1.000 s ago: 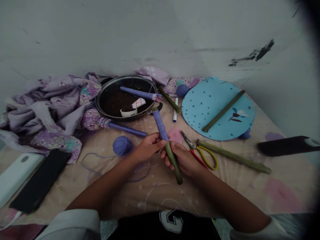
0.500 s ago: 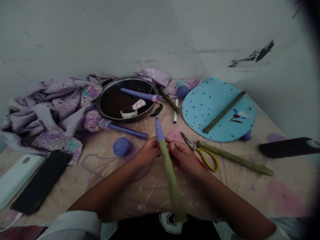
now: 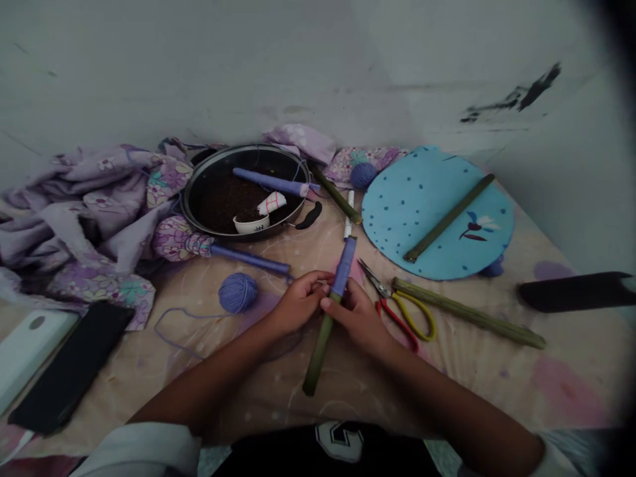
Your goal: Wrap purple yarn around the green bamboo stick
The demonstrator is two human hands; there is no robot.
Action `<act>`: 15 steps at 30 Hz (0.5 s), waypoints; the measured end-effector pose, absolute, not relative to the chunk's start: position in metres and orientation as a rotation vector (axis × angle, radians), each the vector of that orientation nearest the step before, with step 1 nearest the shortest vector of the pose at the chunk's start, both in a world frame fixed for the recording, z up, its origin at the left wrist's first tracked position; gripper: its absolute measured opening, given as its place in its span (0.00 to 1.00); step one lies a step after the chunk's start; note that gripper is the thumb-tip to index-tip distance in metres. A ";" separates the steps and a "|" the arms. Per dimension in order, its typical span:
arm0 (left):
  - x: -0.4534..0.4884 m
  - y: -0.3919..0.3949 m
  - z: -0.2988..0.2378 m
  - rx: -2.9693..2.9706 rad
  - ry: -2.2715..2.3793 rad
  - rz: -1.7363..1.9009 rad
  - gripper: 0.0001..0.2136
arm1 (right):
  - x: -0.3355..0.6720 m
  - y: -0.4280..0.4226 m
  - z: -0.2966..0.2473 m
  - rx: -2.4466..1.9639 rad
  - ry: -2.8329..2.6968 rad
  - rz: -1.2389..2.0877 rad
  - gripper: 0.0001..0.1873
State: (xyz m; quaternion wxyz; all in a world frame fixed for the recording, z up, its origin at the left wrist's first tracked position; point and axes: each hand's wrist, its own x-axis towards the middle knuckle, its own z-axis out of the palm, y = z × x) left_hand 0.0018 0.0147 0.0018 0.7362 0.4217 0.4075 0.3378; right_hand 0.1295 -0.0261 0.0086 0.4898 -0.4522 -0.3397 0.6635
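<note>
Over the table point(image 3: 477, 391), near its front edge, the right hand point(image 3: 362, 315) has fingers clamped on the green stick point(image 3: 323, 330), probably for steadiness, while the left hand point(image 3: 303, 301) bunches its fingers beside it, gripping what I cannot tell.

Seeing a crumpled floral cloth point(image 3: 99, 199) at the left, beside a wide pan point(image 3: 285, 213) holding brown soil point(image 3: 216, 199) and a small white bowl point(image 3: 252, 226). Noticing a black phone point(image 3: 74, 368) next to a white box point(image 3: 34, 344). Spotting a white marker point(image 3: 350, 209) near a round blue mat point(image 3: 392, 232).
</note>
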 end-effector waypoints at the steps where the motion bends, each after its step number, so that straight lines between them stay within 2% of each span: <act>1: 0.001 0.015 0.003 0.937 0.878 0.747 0.17 | 0.130 -0.025 0.009 -1.068 -0.805 1.653 0.19; 7: -0.004 0.018 0.007 0.963 0.857 0.762 0.25 | 0.133 -0.023 0.017 -0.926 -0.538 1.872 0.15; 11: -0.002 0.016 0.009 0.971 0.844 0.772 0.17 | 0.134 -0.023 0.022 -0.860 -0.486 1.928 0.13; 15: -0.001 0.013 0.014 0.946 0.796 0.817 0.12 | 0.136 -0.021 0.021 -0.874 -0.529 1.845 0.15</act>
